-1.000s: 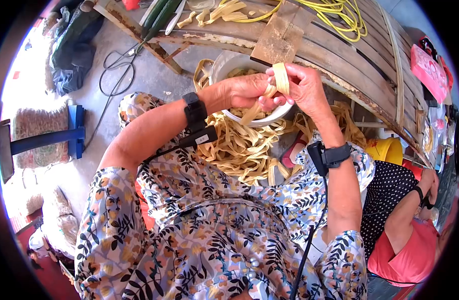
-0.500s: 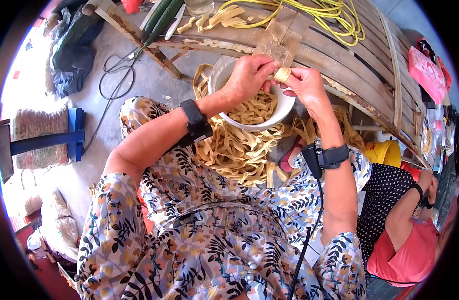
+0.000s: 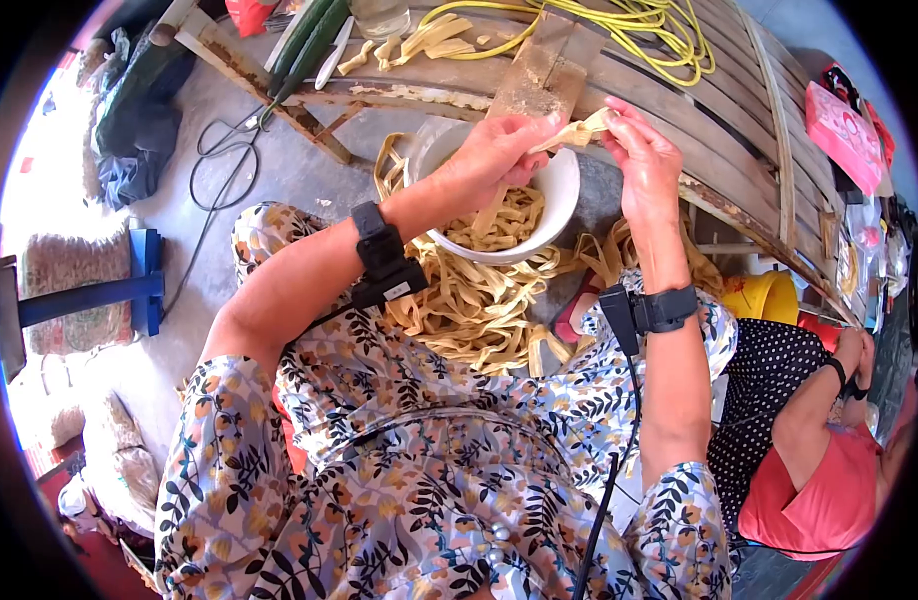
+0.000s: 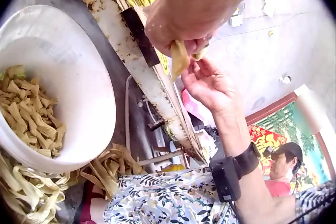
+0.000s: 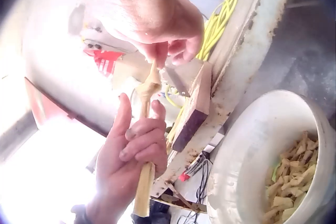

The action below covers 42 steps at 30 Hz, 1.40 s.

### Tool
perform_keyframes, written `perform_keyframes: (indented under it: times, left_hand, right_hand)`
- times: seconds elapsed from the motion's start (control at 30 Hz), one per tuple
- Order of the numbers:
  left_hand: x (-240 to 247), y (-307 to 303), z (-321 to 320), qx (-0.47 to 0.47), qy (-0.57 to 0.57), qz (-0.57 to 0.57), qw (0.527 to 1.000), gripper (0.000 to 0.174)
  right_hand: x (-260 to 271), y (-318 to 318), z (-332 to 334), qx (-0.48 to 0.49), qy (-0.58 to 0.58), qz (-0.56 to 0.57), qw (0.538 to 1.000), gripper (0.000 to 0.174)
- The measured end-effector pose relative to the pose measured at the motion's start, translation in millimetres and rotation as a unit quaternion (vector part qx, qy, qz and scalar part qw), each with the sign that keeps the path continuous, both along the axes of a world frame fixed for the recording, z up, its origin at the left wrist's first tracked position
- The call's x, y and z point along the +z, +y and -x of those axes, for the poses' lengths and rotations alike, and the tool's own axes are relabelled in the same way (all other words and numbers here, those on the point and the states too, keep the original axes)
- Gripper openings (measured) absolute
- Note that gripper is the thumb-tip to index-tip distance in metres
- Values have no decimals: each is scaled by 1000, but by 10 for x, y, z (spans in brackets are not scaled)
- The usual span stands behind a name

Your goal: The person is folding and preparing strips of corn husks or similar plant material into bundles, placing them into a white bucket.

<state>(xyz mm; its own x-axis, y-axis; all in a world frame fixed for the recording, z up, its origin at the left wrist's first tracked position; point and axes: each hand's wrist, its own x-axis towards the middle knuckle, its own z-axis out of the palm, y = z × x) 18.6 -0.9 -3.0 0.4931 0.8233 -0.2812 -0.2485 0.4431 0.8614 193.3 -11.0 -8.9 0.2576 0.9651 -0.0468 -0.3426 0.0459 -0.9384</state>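
A pale yellow, flat, pliable strip (image 3: 582, 131) is stretched between the two hands, above the near edge of a wooden bench. In the right wrist view a knot (image 5: 149, 86) shows in it. My left hand (image 3: 499, 155) grips the strip with curled fingers, and a loose tail (image 5: 144, 190) hangs below them. The right hand (image 3: 647, 160) pinches the short end beyond the knot between thumb and fingertips. Below the hands stands a white bucket (image 3: 561, 190), partly filled with short yellow pieces (image 5: 292, 174). Long loose strips (image 3: 479, 315) lie heaped beside it on the floor.
The slatted bench (image 3: 739, 190) has a rusty metal edge. On it lie a small board (image 3: 544, 75), a coil of yellow cord (image 3: 679, 45), strip scraps (image 3: 434, 40) and long green vegetables (image 3: 309, 45). A yellow bucket (image 3: 759, 295) and another person (image 3: 809, 480) are at the right.
The strip was looped round the right hand's fingers. The loop has come off them and is drawn into a knot. The right hand has moved up and right, stretching the strip between both hands.
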Motion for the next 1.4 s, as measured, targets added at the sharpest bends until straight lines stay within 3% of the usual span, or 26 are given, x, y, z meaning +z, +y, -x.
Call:
perform_keyframes:
  times: [0.07, 0.23, 0.33, 0.43, 0.57, 0.9, 1.0, 1.03, 1.13, 1.2, 1.27, 1.4]
  left_hand:
    - [-66, 48, 65, -53, 14, -72, 996, 24]
    - [-78, 131, 223, -107, 57, -135, 983, 24]
    - [-21, 101, 247, -144, 101, -156, 972, 25]
    - [-8, 89, 229, -157, 91, -137, 974, 25]
    - [-17, 140, 264, -154, 15, -42, 987, 25]
    - [-53, 173, 383, -254, -79, 29, 964, 19]
    - [83, 60, 370, -244, -75, 33, 966, 20]
    - [21, 132, 406, -281, -120, 24, 952, 24]
    - [178, 138, 481, -208, -148, -14, 967, 25]
    - [182, 196, 497, -155, -205, -10, 967, 25]
    - [172, 259, 491, -93, -249, -14, 964, 23]
    - [190, 327, 453, -16, -317, 20, 948, 25]
  right_hand:
    - [-1, -1, -32, 7, 20, 40, 999, 10]
    - [85, -105, 12, 191, -85, 126, 970, 40]
    - [55, -135, 213, 222, -37, 84, 971, 23]
    - [2, -163, 291, 222, 78, 68, 970, 16]
    - [16, -125, 229, 154, 118, 64, 979, 12]
    - [49, -101, 75, 196, 52, 87, 975, 16]
    - [151, -117, 126, 169, -64, 80, 980, 20]
    - [181, -120, 112, 144, -129, 49, 980, 23]
    - [225, -129, 59, -2, -310, -93, 946, 20]
    - [241, -194, 190, 22, -362, -118, 924, 27]
    - [277, -319, 475, 92, -325, -121, 933, 37]
    - [329, -375, 733, 202, -139, -82, 966, 53]
